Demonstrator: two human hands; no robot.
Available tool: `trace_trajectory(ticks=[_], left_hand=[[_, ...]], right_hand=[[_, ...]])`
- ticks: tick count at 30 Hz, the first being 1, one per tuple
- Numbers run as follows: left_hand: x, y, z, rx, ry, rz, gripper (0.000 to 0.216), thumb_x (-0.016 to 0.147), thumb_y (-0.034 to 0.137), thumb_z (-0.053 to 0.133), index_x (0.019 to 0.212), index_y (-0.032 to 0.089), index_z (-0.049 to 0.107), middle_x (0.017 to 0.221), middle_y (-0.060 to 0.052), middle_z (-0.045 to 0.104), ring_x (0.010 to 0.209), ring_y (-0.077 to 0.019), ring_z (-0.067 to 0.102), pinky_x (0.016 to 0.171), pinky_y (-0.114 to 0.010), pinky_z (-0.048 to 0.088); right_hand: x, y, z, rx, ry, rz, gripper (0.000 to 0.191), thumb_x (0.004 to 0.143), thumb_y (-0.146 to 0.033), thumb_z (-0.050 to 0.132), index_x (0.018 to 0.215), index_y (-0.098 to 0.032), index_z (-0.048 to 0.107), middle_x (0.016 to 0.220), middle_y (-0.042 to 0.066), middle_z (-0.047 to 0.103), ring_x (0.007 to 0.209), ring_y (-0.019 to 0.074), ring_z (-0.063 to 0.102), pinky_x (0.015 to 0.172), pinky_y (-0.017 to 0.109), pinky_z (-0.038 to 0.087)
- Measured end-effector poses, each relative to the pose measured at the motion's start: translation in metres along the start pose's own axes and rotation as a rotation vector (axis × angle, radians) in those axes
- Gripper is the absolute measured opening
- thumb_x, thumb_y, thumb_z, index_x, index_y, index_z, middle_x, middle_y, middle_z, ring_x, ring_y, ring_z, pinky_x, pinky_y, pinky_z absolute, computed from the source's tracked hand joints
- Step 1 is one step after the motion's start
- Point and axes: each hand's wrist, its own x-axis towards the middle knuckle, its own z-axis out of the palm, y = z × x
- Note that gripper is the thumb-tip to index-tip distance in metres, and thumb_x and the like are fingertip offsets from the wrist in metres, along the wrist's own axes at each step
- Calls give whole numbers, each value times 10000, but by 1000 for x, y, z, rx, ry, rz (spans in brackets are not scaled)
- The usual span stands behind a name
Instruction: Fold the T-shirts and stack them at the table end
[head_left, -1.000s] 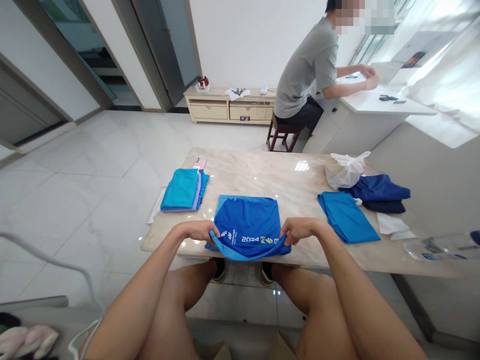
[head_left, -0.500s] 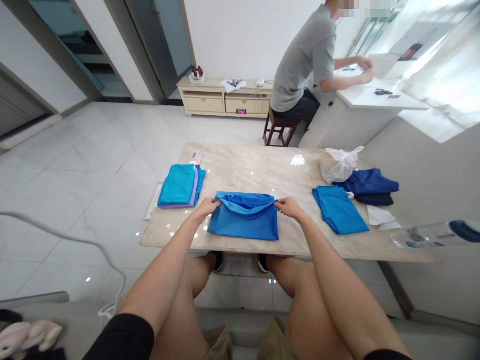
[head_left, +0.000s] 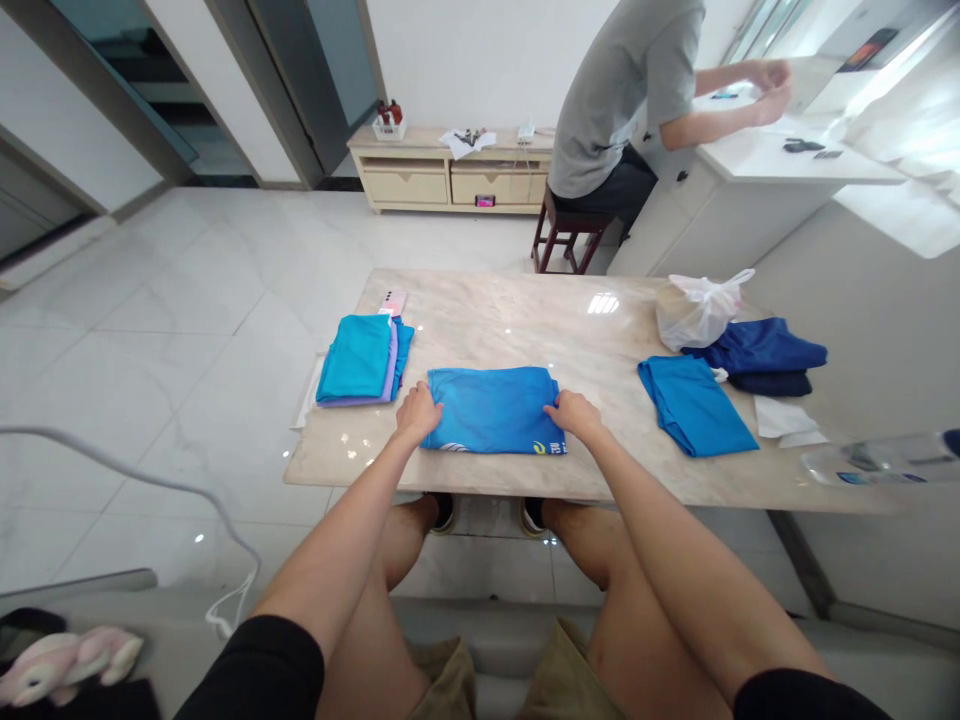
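A blue garment [head_left: 491, 410] lies folded into a flat rectangle on the stone-topped table, with white and yellow-green print along its near edge. My left hand [head_left: 418, 412] has its fingers closed on the left edge. At the opposite side, my right hand [head_left: 576, 412] pinches the right edge between thumb and fingers. Left of my left hand sits a stack of folded clothes [head_left: 356, 357], teal on top with lilac and blue beneath. Another folded blue garment [head_left: 697, 405] rests to the right of my right hand.
At the table's right are a white plastic bag [head_left: 697, 312], dark blue clothes [head_left: 772, 345], white paper [head_left: 787, 420] and a clear bottle [head_left: 877, 462]. A phone [head_left: 393, 301] lies behind the stack. Beyond the table, a person in a grey shirt [head_left: 626, 90] sits on a stool [head_left: 570, 232].
The garment's upper layer, held up and sagging before, now lies folded over flat toward me, showing the print. Both hands have come down to its side edges. The view has shifted slightly.
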Motion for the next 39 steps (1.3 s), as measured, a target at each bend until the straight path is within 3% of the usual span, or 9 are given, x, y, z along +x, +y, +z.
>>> trace_trajectory(ticks=[4,8,13,15,18,23,30,33,39], left_hand=[[0,-8,-9,163,-143,-32,478,1019,567,646,1307,185,667,1398,-191,753,1335,-351,706,984,-371,556],[-3,-10,-10,239,-138,-1,491,998,574,680,1299,187,711,1403,-190,758,1331,-354,713,948,-361,565],[-6,-7,-11,263,-172,28,425,998,576,675,1193,215,785,1311,-171,804,1284,-355,740,943,-367,567],[-6,-5,-12,269,-188,37,422,1004,593,656,1142,221,803,1288,-165,813,1267,-351,749,934,-362,567],[-7,-3,-13,305,-210,59,404,1014,579,644,1119,225,809,1287,-157,814,1257,-338,754,924,-349,567],[-12,-1,-17,364,-236,83,305,943,435,765,1156,219,790,1300,-157,808,1248,-328,758,930,-335,574],[-36,25,-21,411,-166,224,448,1008,332,668,1420,159,643,1446,-220,716,1364,-362,686,1067,-421,556],[-49,44,-16,404,-221,344,359,1016,329,667,1355,214,691,1399,-152,752,1321,-334,713,1063,-405,564],[-64,62,-17,441,-337,444,298,929,265,791,1212,169,787,1287,-182,800,1226,-373,762,987,-410,602]], right_hand=[[3,1,0,-14,-41,31,341,1062,-435,665,1238,-160,765,1350,207,760,1298,353,730,1026,411,588],[6,5,-13,-2,-61,26,272,1059,-381,670,1190,-174,787,1326,189,773,1290,333,731,1004,370,591],[5,21,-28,11,-272,61,207,916,-305,861,876,-113,796,901,159,812,840,260,793,761,335,646],[6,25,-27,15,-330,77,252,934,-331,851,849,-105,778,823,133,793,745,231,764,688,329,648],[11,24,-20,5,-307,71,289,1007,-376,769,919,-101,764,859,132,790,769,232,765,661,315,637],[17,24,-11,-39,-321,79,218,928,-293,864,913,-101,761,774,121,769,773,258,782,702,315,619],[20,41,-7,34,-304,134,467,1014,-565,752,903,-112,747,770,116,780,724,220,776,728,314,612],[19,40,-4,81,-328,125,428,1012,-502,770,818,-122,733,782,114,787,740,209,772,710,294,606],[9,31,-3,111,-352,100,422,1021,-429,762,722,-139,693,723,100,762,667,198,748,652,294,602]])
